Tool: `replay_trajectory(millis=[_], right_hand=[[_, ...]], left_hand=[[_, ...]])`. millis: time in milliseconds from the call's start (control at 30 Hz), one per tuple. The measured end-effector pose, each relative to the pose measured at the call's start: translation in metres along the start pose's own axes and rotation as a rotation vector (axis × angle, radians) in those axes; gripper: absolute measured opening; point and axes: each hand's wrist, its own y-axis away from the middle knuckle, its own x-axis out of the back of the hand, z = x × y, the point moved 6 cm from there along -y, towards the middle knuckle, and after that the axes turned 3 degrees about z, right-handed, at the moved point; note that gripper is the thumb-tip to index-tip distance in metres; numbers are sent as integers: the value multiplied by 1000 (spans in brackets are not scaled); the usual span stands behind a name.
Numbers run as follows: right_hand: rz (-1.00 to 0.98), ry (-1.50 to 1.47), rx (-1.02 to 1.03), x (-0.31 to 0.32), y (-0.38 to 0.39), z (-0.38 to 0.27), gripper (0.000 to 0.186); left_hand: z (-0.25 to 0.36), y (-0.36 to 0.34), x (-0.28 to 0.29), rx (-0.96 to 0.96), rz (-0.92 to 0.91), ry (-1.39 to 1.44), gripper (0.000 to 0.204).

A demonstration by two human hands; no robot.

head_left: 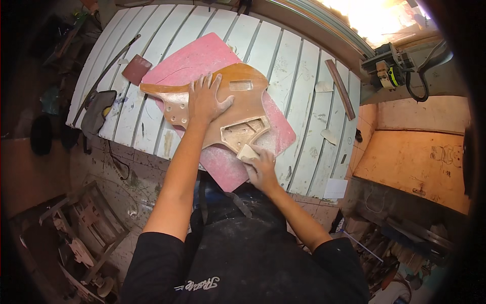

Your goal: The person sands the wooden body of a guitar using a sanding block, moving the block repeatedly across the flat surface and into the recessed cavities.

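Note:
A wooden electric guitar body (223,109) lies flat on a dusty pink pad (202,53), with routed cavities and several round holes cut in it. My left hand (206,100) rests on its upper face, fingers spread and stretched out, pressing on the wood. In my right hand (263,169) is a small pale piece of sandpaper (247,153), held against the near edge of the body beside the large open cavity. My right fingers are closed on it. Pale dust coats both hands and parts of the pad.
A white slatted table (304,101) carries everything. On it are a reddish-brown square of sandpaper (136,70), a dark wooden strip (340,89) and pale paper scraps (329,136). A grey cloth-like item (97,114) hangs at the left edge; an orange-brown board (415,162) stands right.

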Motion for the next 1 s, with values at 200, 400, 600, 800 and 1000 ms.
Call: replay_trajectory(millis=[200, 400, 600, 800, 1000], right_hand=[[272, 32, -243, 14, -30, 55, 25], [70, -52, 20, 0, -11, 35, 22], [209, -13, -13, -14, 0, 33, 19], [95, -44, -14, 3, -27, 47, 19], [139, -25, -15, -10, 14, 15, 16]], left_hand=[[1, 2, -2, 6, -7, -5, 89], [1, -1, 1, 10, -1, -2, 89], [2, -2, -1, 11, -14, 7, 89], [0, 1, 0, 4, 9, -6, 88], [-2, 2, -1, 4, 29, 0, 88]])
